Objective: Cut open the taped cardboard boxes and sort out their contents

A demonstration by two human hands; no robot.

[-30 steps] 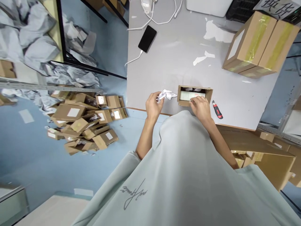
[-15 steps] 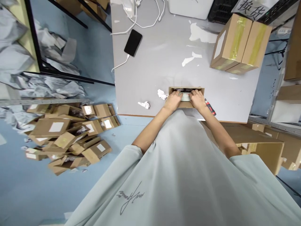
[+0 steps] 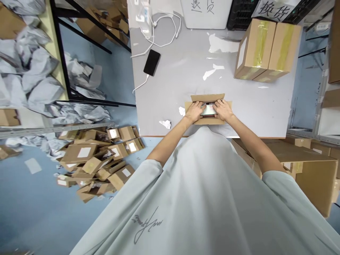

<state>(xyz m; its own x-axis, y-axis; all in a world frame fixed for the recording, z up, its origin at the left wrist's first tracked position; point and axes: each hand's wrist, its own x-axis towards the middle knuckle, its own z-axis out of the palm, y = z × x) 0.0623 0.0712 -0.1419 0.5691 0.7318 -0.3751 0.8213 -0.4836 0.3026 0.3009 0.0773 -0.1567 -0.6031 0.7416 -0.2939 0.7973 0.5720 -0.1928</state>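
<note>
A small cardboard box lies at the near edge of the table with its flaps folded outward. Inside it is a pale, greenish-white flat packet, whose exact kind I cannot make out. My left hand is closed on the packet's left end, fingers reaching into the box. At the packet's right end, my right hand grips in the same way, its thumb toward the middle. Both wrists rest over the box's side flaps. The box's lower interior is hidden by the packet and my fingers.
Crumpled white paper lies left of the box. A black phone with a white cable is farther left. Two taped cartons stand at the back right. Opened boxes are heaped on the floor at left.
The box's flaps now spread wider and more of the packet shows between my hands. The red and black cutter by my right wrist is out of sight. The view has shifted slightly.
</note>
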